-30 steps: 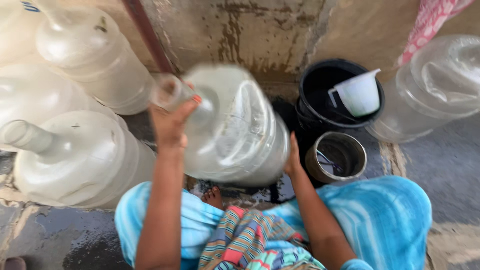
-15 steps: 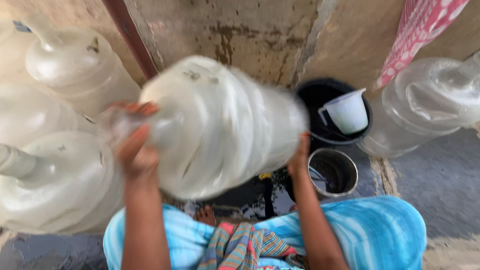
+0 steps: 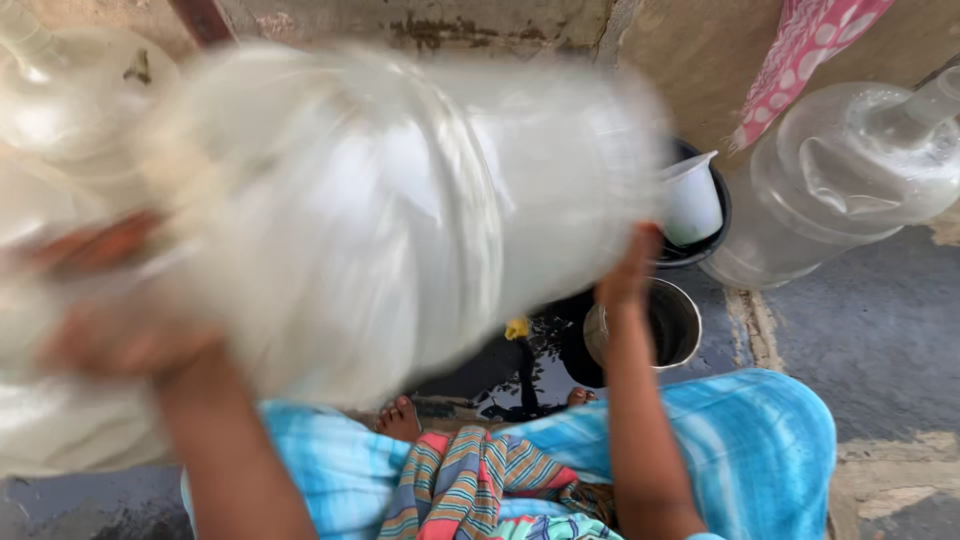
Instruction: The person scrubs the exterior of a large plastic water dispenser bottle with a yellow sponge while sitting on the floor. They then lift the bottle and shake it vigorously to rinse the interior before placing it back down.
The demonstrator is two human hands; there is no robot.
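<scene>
Wet concrete floor [image 3: 880, 340] and a stained wall back the scene. I hold one big clear jug [image 3: 400, 200] raised and tipped between both hands, blurred, above my knees. My left hand [image 3: 120, 335] grips its neck end; my right hand [image 3: 628, 275] presses flat on its base, arm upright, bracing the weight. Beyond sit a black bucket [image 3: 715, 235], white mug [image 3: 692, 205], steel pot [image 3: 672, 322] and more jugs [image 3: 850, 180]
</scene>
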